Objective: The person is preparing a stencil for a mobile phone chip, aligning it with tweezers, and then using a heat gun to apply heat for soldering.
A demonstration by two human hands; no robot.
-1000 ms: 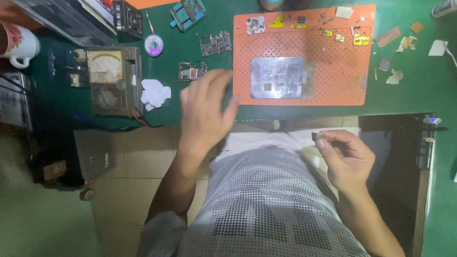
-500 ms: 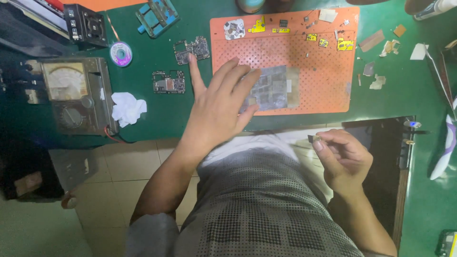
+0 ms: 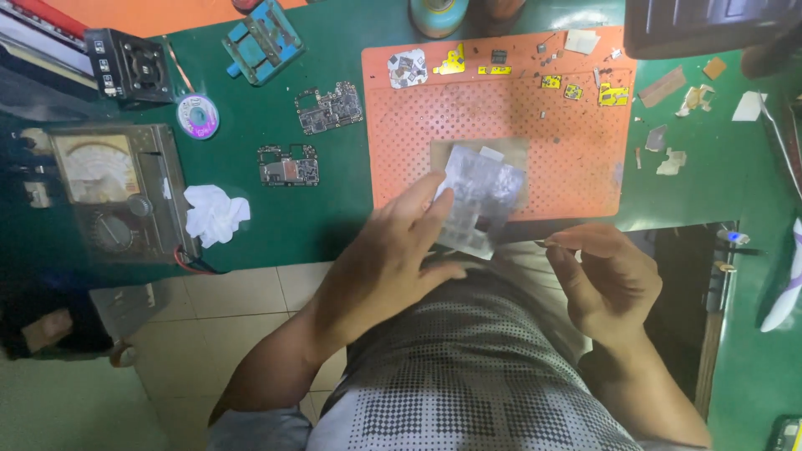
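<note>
- The left hand [image 3: 393,259] holds a shiny metal sheet full of little square holes [image 3: 480,196] by its near left corner, fingers closed on it.
- The sheet is tipped up over the near edge of the orange mat [image 3: 576,159] (part of it hangs past the mat).
- The right hand [image 3: 606,280] is curled near the desk edge, pinching a thin dark tool [image 3: 547,244].
- Two small circuit boards [image 3: 330,107] lie left of the mat.

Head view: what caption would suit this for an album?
Left hand lifts a metal stencil off the orange mat; right hand pinches tweezers.
</note>
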